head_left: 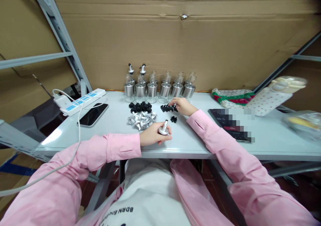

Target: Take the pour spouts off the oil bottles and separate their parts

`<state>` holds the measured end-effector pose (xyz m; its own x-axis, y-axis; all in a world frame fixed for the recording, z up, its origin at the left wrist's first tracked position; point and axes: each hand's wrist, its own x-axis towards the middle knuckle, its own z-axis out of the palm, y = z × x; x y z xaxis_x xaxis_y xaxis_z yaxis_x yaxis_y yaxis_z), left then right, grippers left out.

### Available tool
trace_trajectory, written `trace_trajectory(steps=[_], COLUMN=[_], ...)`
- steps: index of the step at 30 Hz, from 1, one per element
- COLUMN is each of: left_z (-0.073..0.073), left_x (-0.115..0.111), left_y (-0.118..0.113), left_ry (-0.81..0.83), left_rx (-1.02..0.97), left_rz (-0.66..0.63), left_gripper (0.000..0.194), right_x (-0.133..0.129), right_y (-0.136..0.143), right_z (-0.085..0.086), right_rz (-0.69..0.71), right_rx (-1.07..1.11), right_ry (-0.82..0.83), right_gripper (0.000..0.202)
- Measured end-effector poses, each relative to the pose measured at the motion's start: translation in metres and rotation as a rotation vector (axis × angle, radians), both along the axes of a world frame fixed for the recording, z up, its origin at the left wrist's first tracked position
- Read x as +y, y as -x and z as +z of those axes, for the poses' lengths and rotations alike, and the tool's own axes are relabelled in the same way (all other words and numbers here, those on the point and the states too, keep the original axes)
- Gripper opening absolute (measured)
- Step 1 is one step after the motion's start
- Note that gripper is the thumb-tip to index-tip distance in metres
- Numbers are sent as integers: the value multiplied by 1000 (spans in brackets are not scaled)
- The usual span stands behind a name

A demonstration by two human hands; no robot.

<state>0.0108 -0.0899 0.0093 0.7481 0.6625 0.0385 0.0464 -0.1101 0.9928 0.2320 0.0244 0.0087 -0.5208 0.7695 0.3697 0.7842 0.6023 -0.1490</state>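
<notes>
Near the table's front edge, my left hand (155, 135) is closed around a silver bottle pourer (164, 129), its spout upright with a small black piece at the tip. Farther back, my right hand (183, 106) reaches down to a row of small black levers (168, 108); its fingertips touch them, and whether one is pinched is hidden. Just in front of that hand lies a small cluster of tiny black parts (173, 119). Left of it are a heap of silver pourer spouts (141, 119) and a group of black rubber stoppers (140, 107).
Several glass bottles with steel bands (152, 90) stand at the back, two topped with pourers (142, 69). At left are a power strip (82, 102), its cable and a phone (93, 115). A second phone (229, 125), a dotted bottle (269, 97) and a plastic bag (304, 124) sit at right.
</notes>
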Motion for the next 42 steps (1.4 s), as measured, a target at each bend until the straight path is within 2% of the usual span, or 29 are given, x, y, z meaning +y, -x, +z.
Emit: trace_trajectory(steps=[6, 11, 16, 18, 26, 34, 42], left_z=[0, -1, -1, 0, 0, 1, 0], left_x=[0, 0, 0, 0, 0, -1, -1], left_y=[0, 0, 0, 0, 0, 0, 1], left_ry=[-3, 2, -4, -5, 0, -1, 0], left_rx=[-7, -8, -6, -3, 5, -1, 6], left_rz=[2, 3, 3, 3, 4, -2, -4], left_gripper=[24, 25, 26, 25, 24, 28, 27], right_x=[-2, -4, -1, -1, -5, -5, -6], right_y=[6, 7, -5, -8, 3, 4, 2], right_z=[-4, 1, 5, 4, 2, -2, -4], right_rz=[-2, -47, -244, -281, -213, -116, -212], right_rx=[-102, -126, -180, -196, -164, -141, -72], right_ry=[87, 96, 107, 143, 166, 113, 98], right_gripper=[44, 41, 33, 31, 33, 36, 50])
